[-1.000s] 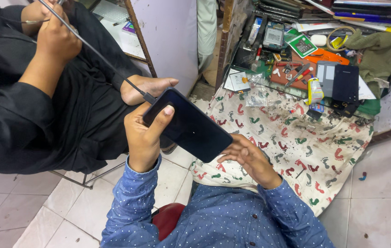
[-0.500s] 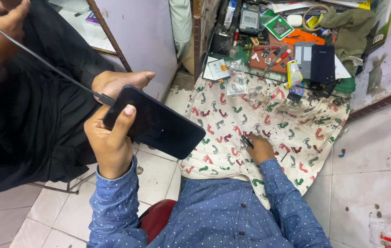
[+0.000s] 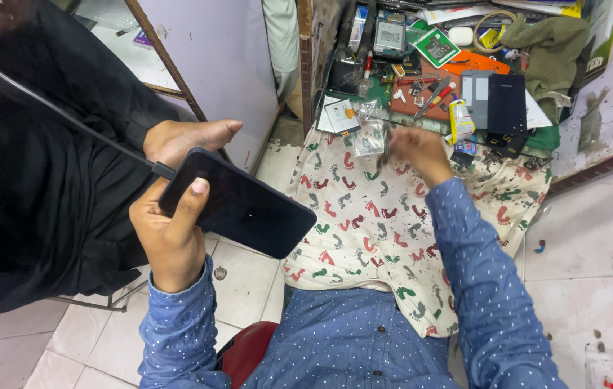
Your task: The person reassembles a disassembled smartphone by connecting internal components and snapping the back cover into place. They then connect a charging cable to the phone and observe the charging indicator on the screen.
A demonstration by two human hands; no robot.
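Observation:
My left hand point(image 3: 169, 238) grips a black smartphone point(image 3: 249, 209) by its lower edge, screen up and dark, thumb resting on the glass. A thin dark cable point(image 3: 68, 119) runs from the phone's end up to the left. My right hand point(image 3: 418, 151) is stretched forward over the footprint-patterned cloth point(image 3: 371, 230) on my lap, at the near edge of the workbench. It is blurred and its fingers look closed on a small dark tool point(image 3: 385, 148). A small clear plastic bag point(image 3: 370, 137) lies just left of that hand.
A person in black point(image 3: 47, 202) sits at the left, bare foot point(image 3: 191, 137) beside the phone. The cluttered bench point(image 3: 429, 97) holds a dark phone panel point(image 3: 507, 104), a yellow tube point(image 3: 459, 119), circuit boards and an olive rag point(image 3: 551, 43). A red stool point(image 3: 249, 353) is under me.
My right hand moved from my lap forward to the bench edge near the plastic bag. My left hand keeps holding the phone, which shifted slightly left in view.

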